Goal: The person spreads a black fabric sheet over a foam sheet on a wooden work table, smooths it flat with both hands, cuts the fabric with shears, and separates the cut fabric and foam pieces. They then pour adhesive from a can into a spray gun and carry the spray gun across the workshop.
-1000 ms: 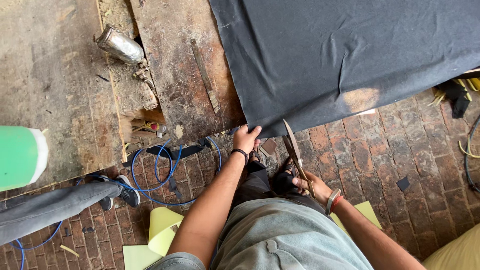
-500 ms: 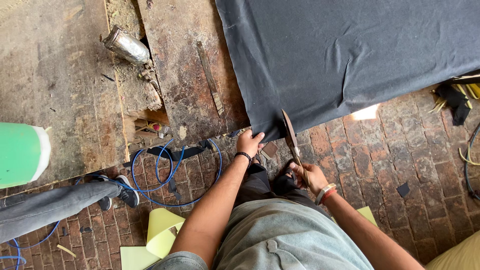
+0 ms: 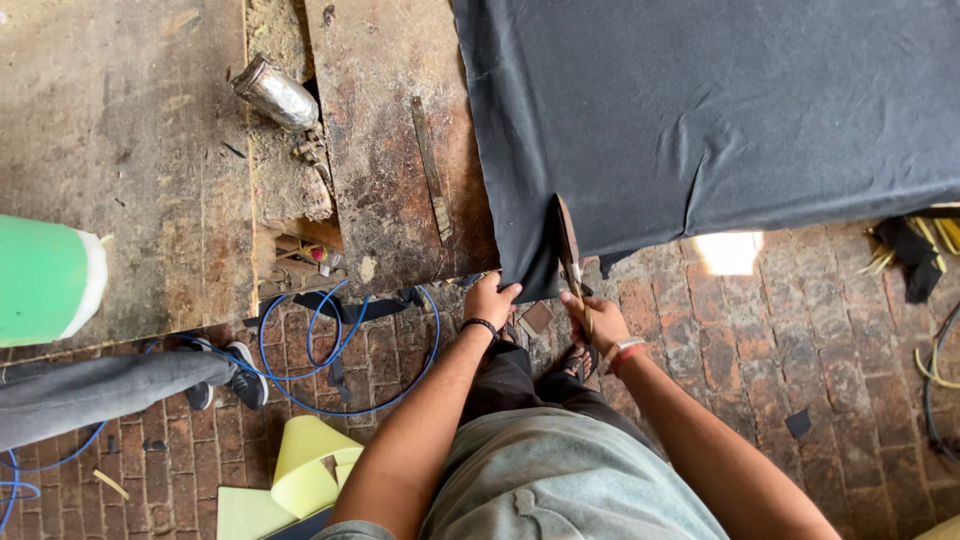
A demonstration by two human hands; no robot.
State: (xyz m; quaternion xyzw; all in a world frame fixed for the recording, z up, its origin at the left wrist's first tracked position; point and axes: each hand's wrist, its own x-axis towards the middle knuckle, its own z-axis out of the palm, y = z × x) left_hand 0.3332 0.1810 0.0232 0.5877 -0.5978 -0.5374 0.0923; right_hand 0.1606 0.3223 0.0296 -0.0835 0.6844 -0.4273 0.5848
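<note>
Cutting into the dark cloth (image 3: pixel 720 110) has only just begun, as far as I can judge: the scissors (image 3: pixel 568 240) have entered at the near hem, and the slit runs a short way in from the bench (image 3: pixel 130 150) edge. Nearly the whole sheet lies uncut beyond the blade tips (it spreads flat over the bench, with its near edge hanging toward the brick floor (image 3: pixel 760 340)). My right hand (image 3: pixel 592 322) is closed around the scissor handles. My left hand (image 3: pixel 492 300) pinches the hanging corner of cloth just left of the cut, pulling it taut. The scissors' long axis runs almost straight away from me, tips pointing across the bench, tilted slightly left. Whether the blades are parted I cannot tell.
</note>
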